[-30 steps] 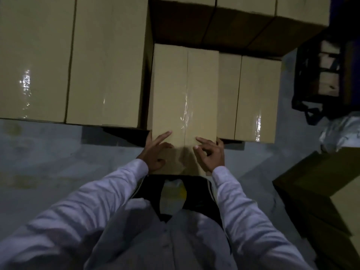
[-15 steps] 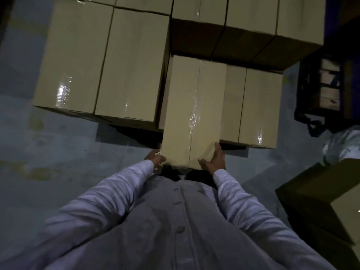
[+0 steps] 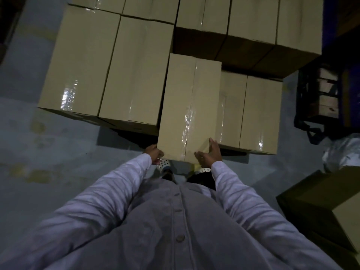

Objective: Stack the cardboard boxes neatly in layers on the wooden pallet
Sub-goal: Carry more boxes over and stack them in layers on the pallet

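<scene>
I hold a long taped cardboard box (image 3: 189, 106) by its near end, above the lower boxes of the stack. My left hand (image 3: 153, 152) grips its near left corner with curled fingers. My right hand (image 3: 209, 153) presses against the near right corner, fingers fairly straight along the side. Two taller boxes (image 3: 109, 65) stand directly left of the held box. A lower pair of boxes (image 3: 259, 114) lies to its right, and a higher row of boxes (image 3: 253, 18) stands behind. The pallet is hidden under the stack.
Grey concrete floor (image 3: 48, 152) spreads to the left and around my feet. A dark crate-like frame (image 3: 319, 98) stands at the right, with a crumpled plastic bag (image 3: 342, 152) below it. Another cardboard box (image 3: 331, 207) sits at the lower right.
The box has come up off the lower layer. My hands have shifted from the top of its near end to its near corners. The view has pulled back and up.
</scene>
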Available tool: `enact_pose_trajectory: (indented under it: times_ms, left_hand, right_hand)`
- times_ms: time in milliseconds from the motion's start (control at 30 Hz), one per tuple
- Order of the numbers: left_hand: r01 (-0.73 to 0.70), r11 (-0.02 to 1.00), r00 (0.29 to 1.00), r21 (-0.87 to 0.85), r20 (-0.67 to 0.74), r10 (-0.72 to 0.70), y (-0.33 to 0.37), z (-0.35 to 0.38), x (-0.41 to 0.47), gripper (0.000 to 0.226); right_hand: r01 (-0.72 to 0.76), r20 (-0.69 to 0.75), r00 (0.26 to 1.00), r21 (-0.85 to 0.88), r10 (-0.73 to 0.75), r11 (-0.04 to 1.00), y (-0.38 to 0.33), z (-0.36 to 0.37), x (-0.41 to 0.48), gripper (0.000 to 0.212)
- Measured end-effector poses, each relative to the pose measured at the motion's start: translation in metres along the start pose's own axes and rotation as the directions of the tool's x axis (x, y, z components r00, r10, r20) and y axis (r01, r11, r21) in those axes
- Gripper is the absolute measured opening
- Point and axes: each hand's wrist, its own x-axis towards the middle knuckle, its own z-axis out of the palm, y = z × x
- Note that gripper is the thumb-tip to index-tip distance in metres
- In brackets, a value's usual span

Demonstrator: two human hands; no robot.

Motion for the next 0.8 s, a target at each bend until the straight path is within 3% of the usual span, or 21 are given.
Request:
enact_pose_trajectory:
  times_ms: [167, 367, 500, 633, 733, 800]
  left_hand:
    - [0.000, 1.000, 1.000, -0.007, -0.015, -0.001, 0.012, -0.010, 0.004, 0.048]
    - [0.012, 1.000, 1.000, 0.005, 0.007, -0.012, 0.017, -0.011, 0.009, 0.040]
    - [0.018, 1.000, 0.999, -0.014, 0.038, -0.017, 0.022, -0.015, 0.011, 0.031]
    - [0.100, 0.964, 0.995, -0.244, -0.003, -0.104, 0.031, -0.023, 0.024, 0.008]
    - [0.175, 0.898, 0.985, -0.405, 0.070, -0.160, 0.036, -0.031, 0.030, 0.020]
    - [0.246, 0.840, 0.969, -0.484, 0.148, -0.198, 0.040, -0.038, 0.033, 0.043]
  right_hand:
    - [-0.026, -0.014, 1.000, 0.107, 0.028, 0.994, -0.003, 0.018, 0.014, 0.107]
    - [-0.031, -0.010, 0.999, 0.109, 0.032, 0.994, -0.033, 0.010, -0.006, 0.102]
    - [-0.067, 0.010, 0.998, 0.093, 0.066, 0.993, -0.039, 0.009, 0.001, 0.110]
    - [-0.054, -0.014, 0.998, 0.023, 0.054, 0.998, -0.058, 0.006, -0.002, 0.104]
    - [-0.076, -0.011, 0.997, -0.010, 0.076, 0.997, -0.064, 0.008, 0.000, 0.104]
    - [-0.101, -0.005, 0.995, 0.029, 0.101, 0.994, -0.065, 0.010, 0.005, 0.104]
